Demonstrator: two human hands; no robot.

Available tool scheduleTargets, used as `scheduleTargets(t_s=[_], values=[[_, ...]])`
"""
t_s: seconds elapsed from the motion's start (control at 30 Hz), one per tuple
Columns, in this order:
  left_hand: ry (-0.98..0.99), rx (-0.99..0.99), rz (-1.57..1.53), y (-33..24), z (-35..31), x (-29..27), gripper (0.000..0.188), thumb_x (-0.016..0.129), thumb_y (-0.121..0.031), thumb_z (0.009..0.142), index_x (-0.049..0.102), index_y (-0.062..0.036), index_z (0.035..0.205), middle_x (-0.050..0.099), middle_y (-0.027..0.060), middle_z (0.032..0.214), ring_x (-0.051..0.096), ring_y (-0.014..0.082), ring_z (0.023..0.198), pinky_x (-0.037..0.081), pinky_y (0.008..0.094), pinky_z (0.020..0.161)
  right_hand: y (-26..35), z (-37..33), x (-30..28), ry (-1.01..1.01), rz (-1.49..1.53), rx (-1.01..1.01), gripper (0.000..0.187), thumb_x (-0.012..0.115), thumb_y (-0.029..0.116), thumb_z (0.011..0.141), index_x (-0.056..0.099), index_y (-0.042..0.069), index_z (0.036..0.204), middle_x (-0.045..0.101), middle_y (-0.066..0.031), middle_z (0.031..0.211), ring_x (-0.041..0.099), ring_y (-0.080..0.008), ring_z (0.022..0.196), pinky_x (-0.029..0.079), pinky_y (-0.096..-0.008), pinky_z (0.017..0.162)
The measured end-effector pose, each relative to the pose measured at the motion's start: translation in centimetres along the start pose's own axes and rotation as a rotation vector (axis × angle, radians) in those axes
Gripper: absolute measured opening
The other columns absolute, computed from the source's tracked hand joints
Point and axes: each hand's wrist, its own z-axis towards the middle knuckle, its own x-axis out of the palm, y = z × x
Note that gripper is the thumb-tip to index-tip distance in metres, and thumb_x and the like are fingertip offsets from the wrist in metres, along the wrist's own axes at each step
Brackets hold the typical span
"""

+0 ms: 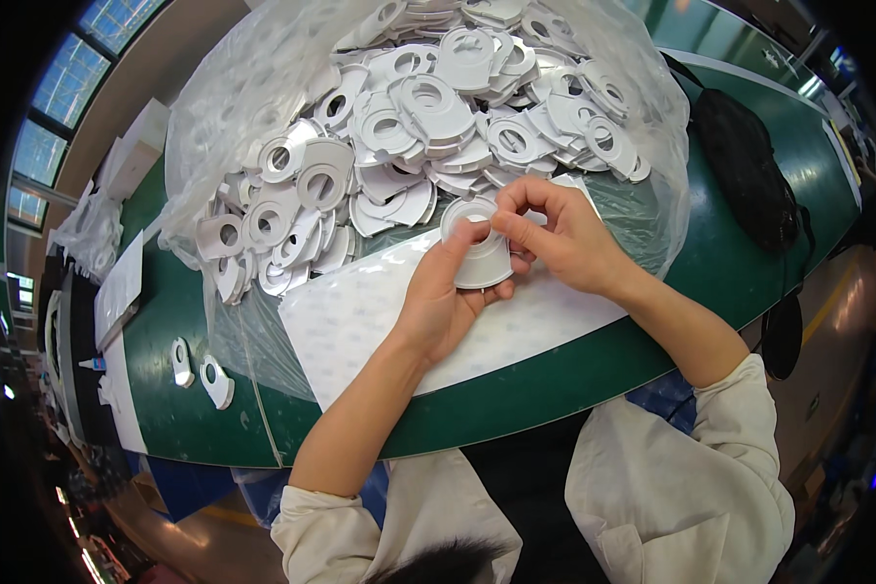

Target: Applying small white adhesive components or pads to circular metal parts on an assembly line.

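While the left hand (440,297) is clamped on a flat white part (485,272) with a round hole, its thumb lies over the opening and its other fingers reach underneath. The right hand (569,238) has its thumb and forefinger pinched together at the upper right edge of that part; whether they grip the rim or something small, I cannot tell. The part is held over a white sheet (350,326), near the front edge of the green bench (190,428). Faint grey marks repeat across the sheet, too pale and blurred to read.

Just beyond the hands, a big heap of similar white parts (384,131) lies overlapping on a clear plastic bag (229,92) spread wide around it. Any lettering on them is too small to make out. To the left, two loose parts (216,382) lie near each other on the bench. Farther back on that side stands a white box (139,151), its markings too blurred to read. At the right, a black bag (743,161) lies on the bench.
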Motion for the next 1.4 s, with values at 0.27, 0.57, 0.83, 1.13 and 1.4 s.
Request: scheduleTargets(t_s=[0.27, 0.57, 0.83, 1.13, 1.4], values=[[-0.018, 0.015, 0.123, -0.2, -0.2, 0.3, 0.022, 0.045, -0.019, 0.096, 0.051, -0.0045, 0.112, 0.059, 0.0090, 0.098, 0.060, 0.0173, 0.086, 0.047, 0.0295, 0.065, 0.4, -0.2, 0.1, 0.008, 0.010, -0.018, 0.011, 0.059, 0.012, 0.092, 0.054, 0.002, 0.091, 0.055, 0.0009, 0.077, 0.054, -0.0040, 0.059, 0.042, -0.0190, 0.052], [-0.045, 0.028, 0.126, 0.0, -0.2, 0.3, 0.022, 0.045, -0.019, 0.095, 0.052, -0.0033, 0.109, 0.061, 0.0117, 0.092, 0.060, 0.0177, 0.084, 0.047, 0.0287, 0.062, 0.8, -0.4, 0.2, 0.032, -0.011, -0.042, 0.011, 0.060, 0.010, 0.091, 0.054, 0.001, 0.090, 0.053, -0.0011, 0.087, 0.056, -0.0054, 0.059, 0.044, -0.0197, 0.053], [-0.064, 0.018, 0.172, 0.0, -0.5, 0.6, 0.022, 0.047, -0.021, 0.094, 0.051, -0.0046, 0.108, 0.061, 0.0106, 0.091, 0.060, 0.0161, 0.082, 0.046, 0.0283, 0.060, 0.1, -0.3, -0.2, -0.082, -0.441, -0.372, 0.013, 0.066, 0.010, 0.083, 0.057, 0.001, 0.086, 0.056, -0.0045, 0.085, 0.057, -0.0121, 0.076, 0.049, -0.0250, 0.061], [-0.062, 0.005, 0.267, 0.1, -0.5, 0.7, 0.021, 0.046, -0.018, 0.094, 0.052, -0.0037, 0.108, 0.064, 0.0114, 0.096, 0.063, 0.0168, 0.081, 0.048, 0.0286, 0.060, 0.9, -0.4, 0.0, -0.155, -0.189, -0.198, 0.012, 0.062, 0.010, 0.085, 0.062, 0.000, 0.091, 0.061, -0.0032, 0.087, 0.056, -0.0077, 0.071, 0.046, -0.0219, 0.059], [-0.057, -0.033, 0.383, -0.2, -0.8, 1.5, 0.020, 0.046, -0.020, 0.095, 0.051, -0.0042, 0.106, 0.064, 0.0119, 0.097, 0.064, 0.0168, 0.081, 0.048, 0.0271, 0.059, 0.6, 0.0, -0.9, -0.138, -0.250, -0.112, 0.014, 0.064, 0.013, 0.084, 0.065, -0.001, 0.082, 0.060, 0.0024, 0.073, 0.050, -0.0015, 0.061, 0.041, -0.0187, 0.055]])
